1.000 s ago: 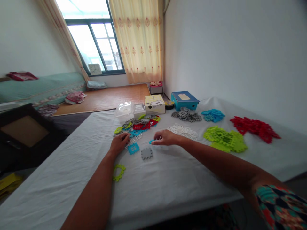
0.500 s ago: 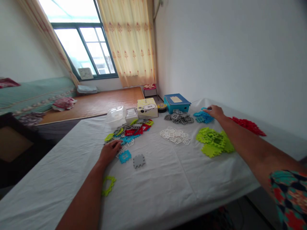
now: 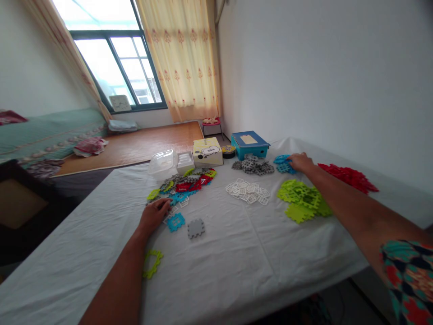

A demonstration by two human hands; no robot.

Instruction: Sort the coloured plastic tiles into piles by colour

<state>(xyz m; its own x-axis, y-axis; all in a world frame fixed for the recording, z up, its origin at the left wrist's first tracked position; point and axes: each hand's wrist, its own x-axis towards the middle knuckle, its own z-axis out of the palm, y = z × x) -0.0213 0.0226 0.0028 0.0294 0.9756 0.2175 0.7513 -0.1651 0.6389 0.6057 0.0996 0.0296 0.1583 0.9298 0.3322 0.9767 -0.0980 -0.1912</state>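
Note:
My left hand (image 3: 154,215) rests on the white-covered table (image 3: 219,280), fingers loosely bent at the near edge of a mixed pile of coloured plastic tiles (image 3: 185,180). A loose blue tile (image 3: 176,221) and a grey tile (image 3: 196,228) lie just right of it. A green frame tile (image 3: 153,263) lies beside my left forearm. My right hand (image 3: 301,161) is stretched far out, fingers lying on the blue tile pile (image 3: 280,163); nothing shows held in it.
Sorted piles lie across the table: white (image 3: 247,190), grey (image 3: 253,166), green (image 3: 301,198), red (image 3: 348,177). At the far edge stand a blue box (image 3: 249,143), a cartoon-printed box (image 3: 207,152), a clear container (image 3: 164,163) and a round tin (image 3: 229,151).
My right hand, which pinched a blue tile near the grey tile, has reached across to the blue pile and now sits slightly nearer. My left hand has stayed put.

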